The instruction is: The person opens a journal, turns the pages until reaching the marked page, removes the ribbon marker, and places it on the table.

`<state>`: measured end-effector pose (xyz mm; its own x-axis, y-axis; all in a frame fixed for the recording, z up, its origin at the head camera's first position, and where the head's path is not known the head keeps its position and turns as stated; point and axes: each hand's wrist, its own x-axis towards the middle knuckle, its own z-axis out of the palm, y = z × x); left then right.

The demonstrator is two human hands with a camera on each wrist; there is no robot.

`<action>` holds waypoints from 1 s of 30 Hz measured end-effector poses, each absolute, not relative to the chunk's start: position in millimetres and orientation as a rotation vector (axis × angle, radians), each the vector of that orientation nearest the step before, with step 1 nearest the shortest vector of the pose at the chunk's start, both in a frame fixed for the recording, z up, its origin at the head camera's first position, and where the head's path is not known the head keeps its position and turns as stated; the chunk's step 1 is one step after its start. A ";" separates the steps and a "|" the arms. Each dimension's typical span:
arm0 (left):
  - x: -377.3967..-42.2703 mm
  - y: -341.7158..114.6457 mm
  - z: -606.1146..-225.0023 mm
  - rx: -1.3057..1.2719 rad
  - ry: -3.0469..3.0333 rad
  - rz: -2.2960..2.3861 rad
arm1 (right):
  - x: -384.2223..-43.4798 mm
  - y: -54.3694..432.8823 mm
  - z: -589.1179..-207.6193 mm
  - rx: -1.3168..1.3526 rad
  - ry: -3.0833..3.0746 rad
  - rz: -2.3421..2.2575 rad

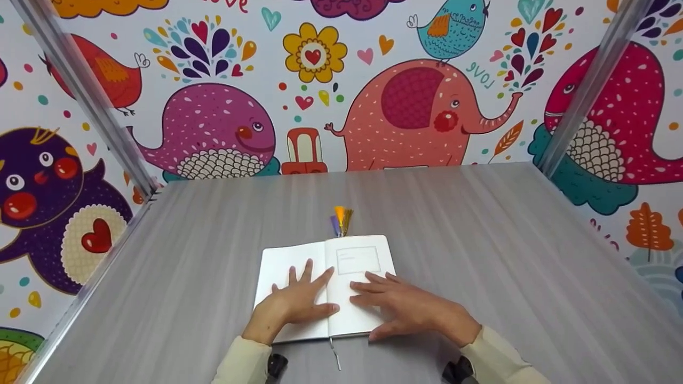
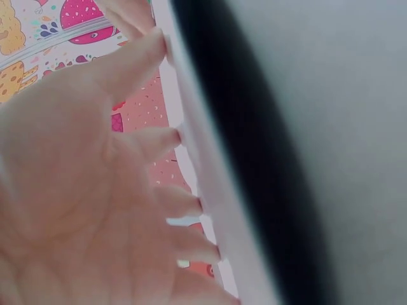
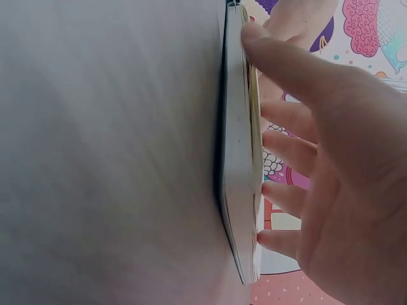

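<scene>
An open notebook [image 1: 349, 320] lies flat on the table, its right page bearing a faint printed box with small lines. My left hand [image 1: 293, 301] is spread over the left page, with the thumb reaching across the centre fold. On the right page rest the fingertips of my right hand [image 1: 408, 306], its thumb at the lower edge. In the left wrist view the fingertips [image 2: 170, 135] press on the paper. The right wrist view shows the page block [image 3: 238, 146] side-on, with fingertips [image 3: 270, 140] along its top.
Yellow and purple tassels [image 1: 340, 218] stick out past the notebook's top edge. A thin ribbon marker [image 1: 335, 356] hangs from its bottom. The grey table [image 1: 469, 229] extends around it, bounded by walls with cartoon animals [image 1: 411, 117] and metal posts [image 1: 85, 101].
</scene>
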<state>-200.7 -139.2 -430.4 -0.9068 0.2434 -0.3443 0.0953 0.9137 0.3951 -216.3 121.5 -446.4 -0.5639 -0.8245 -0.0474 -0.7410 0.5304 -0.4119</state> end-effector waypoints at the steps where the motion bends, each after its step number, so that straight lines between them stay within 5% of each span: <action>1: -201.0 -139.2 -430.2 0.249 2.682 0.525 | -216.5 121.3 -446.0 -1.319 2.536 -0.504; 30: -201.8 -139.4 -430.8 0.265 2.662 0.508 | -217.2 124.4 -433.2 -1.179 2.404 -0.521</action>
